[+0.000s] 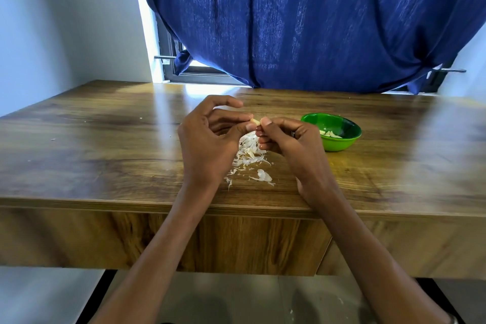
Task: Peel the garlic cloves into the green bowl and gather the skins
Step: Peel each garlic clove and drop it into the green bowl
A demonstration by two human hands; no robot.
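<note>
A small pale garlic clove (pixel 255 121) is pinched between the fingertips of both hands above the table. My left hand (pixel 210 139) holds it from the left with thumb and fingers. My right hand (pixel 292 142) grips it from the right, thumb on top. Under the hands lies a loose heap of white garlic skins (pixel 249 155), with a few scraps nearer the front edge. The green bowl (pixel 342 143) stands just right of my right hand and holds a few peeled cloves (pixel 330 134).
The wooden table (pixel 105 144) runs wide to both sides, its front edge close to my forearms. A blue curtain (pixel 315 21) hangs over the window behind it. A white wall (pixel 65 21) stands at the left.
</note>
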